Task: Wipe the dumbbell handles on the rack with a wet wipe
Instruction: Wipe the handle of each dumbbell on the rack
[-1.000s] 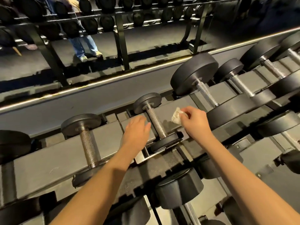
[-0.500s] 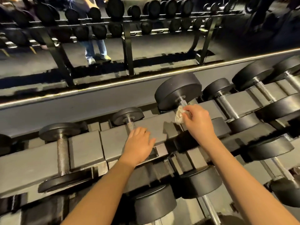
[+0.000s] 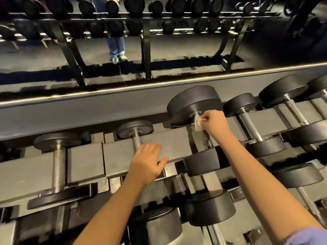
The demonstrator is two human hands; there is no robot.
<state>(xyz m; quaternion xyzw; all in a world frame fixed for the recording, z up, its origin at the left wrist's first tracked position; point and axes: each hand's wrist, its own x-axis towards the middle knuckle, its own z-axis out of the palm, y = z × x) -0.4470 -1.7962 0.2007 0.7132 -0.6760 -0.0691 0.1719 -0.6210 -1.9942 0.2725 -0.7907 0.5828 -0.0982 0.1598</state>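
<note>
Black dumbbells with knurled steel handles lie in a row on the grey rack [image 3: 85,161]. My right hand [image 3: 215,123] pinches a crumpled white wet wipe [image 3: 197,123] against the top end of a large dumbbell's handle [image 3: 206,137], right below its far head [image 3: 193,103]. My left hand [image 3: 147,161] rests flat, fingers straight, over the near part of the small dumbbell's handle [image 3: 138,140] and the rack edge. Another dumbbell handle [image 3: 58,167] lies bare to the left.
More dumbbells [image 3: 251,128] fill the rack to the right and the lower tier [image 3: 209,207]. A mirror behind shows another rack [image 3: 146,50] and a person's legs in jeans [image 3: 116,46].
My right hand carried the wipe from beside the small dumbbell over to the large dumbbell's handle and up to its far head. The left hand stayed on the small dumbbell; the view shifted right.
</note>
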